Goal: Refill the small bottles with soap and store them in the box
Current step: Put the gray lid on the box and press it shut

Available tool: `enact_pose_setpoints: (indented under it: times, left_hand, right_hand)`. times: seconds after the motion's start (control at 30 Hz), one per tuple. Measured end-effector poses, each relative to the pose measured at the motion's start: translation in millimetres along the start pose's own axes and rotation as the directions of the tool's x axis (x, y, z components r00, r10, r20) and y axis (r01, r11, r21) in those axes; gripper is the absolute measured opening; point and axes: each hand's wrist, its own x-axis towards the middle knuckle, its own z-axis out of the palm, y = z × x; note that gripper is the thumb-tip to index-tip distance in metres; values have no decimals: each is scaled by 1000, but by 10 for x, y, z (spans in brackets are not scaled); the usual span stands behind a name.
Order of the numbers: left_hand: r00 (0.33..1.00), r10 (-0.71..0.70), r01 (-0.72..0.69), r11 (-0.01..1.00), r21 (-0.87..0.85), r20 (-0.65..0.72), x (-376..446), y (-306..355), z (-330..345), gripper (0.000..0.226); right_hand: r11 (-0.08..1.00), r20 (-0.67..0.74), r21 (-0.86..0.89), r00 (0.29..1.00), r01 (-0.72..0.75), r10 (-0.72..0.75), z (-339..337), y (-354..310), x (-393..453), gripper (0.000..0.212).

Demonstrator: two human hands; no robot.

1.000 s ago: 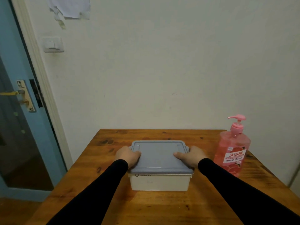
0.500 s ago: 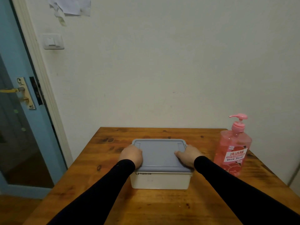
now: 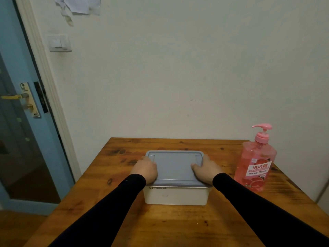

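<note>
Our left hand (image 3: 145,169) and right hand (image 3: 206,167) have slid inward, fingers curled over the side edges of the grey plastic lid (image 3: 175,166). The white box (image 3: 175,195) is still closed, so we judge opening comes next.

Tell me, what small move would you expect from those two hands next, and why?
Probably lifting the grey lid off the white box. The left hand and right hand grip its two short edges, and the lid is on. No small bottles show on the table, so they may be inside, though that is hidden. The pink soap bottle stands untouched to the right.
</note>
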Motion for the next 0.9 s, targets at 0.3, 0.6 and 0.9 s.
enact_pose_setpoints:
  times: [0.3, 0.6, 0.9]
  left_hand:
    - [984, 89, -83, 995, -47, 157, -290, -237, 30, 110]
    - [992, 107, -101, 992, -78, 63, -367, -275, 228, 104]
    - [993, 105, -100, 991, -94, 48, -147, -283, 254, 101]
  right_hand:
    - [961, 106, -214, 982, 175, -155, -126, 205, -341, 106]
    - [946, 104, -265, 981, 186, -164, 6, 294, -444, 117]
    - [952, 60, -232, 980, 198, -189, 37, 228, -284, 108]
